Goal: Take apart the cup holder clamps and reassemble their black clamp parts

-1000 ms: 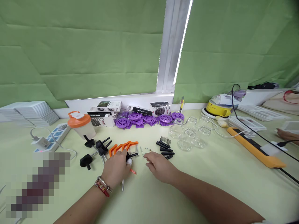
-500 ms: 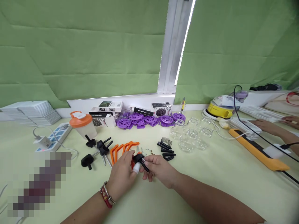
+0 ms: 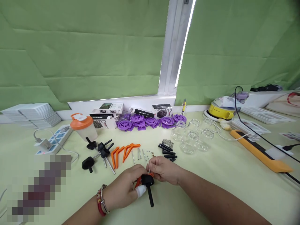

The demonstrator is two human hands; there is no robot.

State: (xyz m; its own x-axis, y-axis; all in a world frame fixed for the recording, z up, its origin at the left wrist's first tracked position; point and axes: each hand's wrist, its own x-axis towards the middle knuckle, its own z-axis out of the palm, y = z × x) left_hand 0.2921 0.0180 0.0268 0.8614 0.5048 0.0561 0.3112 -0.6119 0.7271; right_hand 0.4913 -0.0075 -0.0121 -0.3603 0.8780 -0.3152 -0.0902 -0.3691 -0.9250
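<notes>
My left hand [image 3: 127,186], closed with a white wrap on its thumb, holds a black plastic part [image 3: 147,180] with a black stem pointing down toward me. An orange lever [image 3: 138,182] shows between its fingers against the black part. The fingers of my right hand [image 3: 161,168] are pinched around a thin metal pin [image 3: 149,168], upright at the lever's orange end. Beyond my hands lie several loose metal pins [image 3: 138,153], orange levers [image 3: 118,154] and tiny parts [image 3: 150,153]. More black parts with metal rods [image 3: 104,151] lie to the left.
Black tubes [image 3: 168,153] and springs [image 3: 167,143] lie right of centre. Behind are glass jars [image 3: 187,147], purple wheel-like parts [image 3: 137,119] and boxes [image 3: 107,122]. A shaker cup [image 3: 83,129] and power strip [image 3: 56,139] stand left; an orange power strip [image 3: 257,153] lies right.
The black part has turned so its stem points toward me, and it has come slightly nearer and right. My right hand has moved from the stem to the orange end. Another person's hands have left the right side.
</notes>
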